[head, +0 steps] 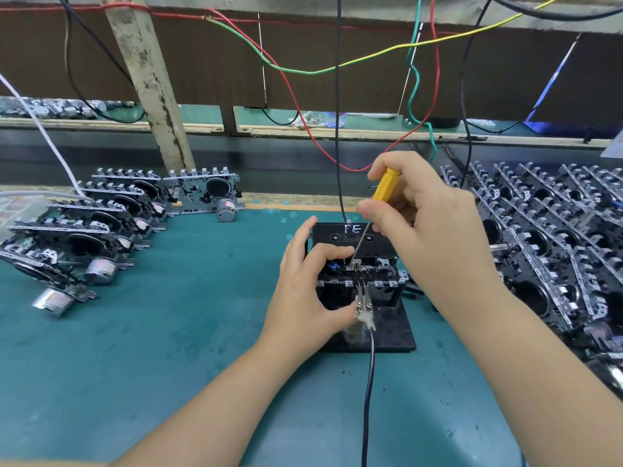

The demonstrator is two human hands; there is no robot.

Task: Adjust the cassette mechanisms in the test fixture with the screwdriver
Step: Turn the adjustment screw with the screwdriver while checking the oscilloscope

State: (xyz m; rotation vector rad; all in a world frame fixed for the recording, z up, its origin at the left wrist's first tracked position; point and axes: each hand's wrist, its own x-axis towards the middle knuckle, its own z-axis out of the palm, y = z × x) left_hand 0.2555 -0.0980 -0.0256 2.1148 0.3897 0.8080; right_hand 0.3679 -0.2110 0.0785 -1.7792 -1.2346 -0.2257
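A black test fixture (391,332) stands on the green mat in the middle, with a cassette mechanism (371,269) mounted in it and a black cassette (340,235) marked "FE" behind. My right hand (428,224) pinches a yellow-handled screwdriver (386,188); its thin shaft slants down to the mechanism's head area. My left hand (303,288) grips the fixture's left side, with its index finger over the mechanism's top and its thumb by a metal clip (363,306) at the front.
Rows of cassette mechanisms (97,227) lie on the left of the mat, and a dense pile of mechanisms (553,244) fills the right. A black cable (369,392) runs from the clip toward me. Coloured wires (303,70) hang overhead, and a wooden post (148,82) rises at back left.
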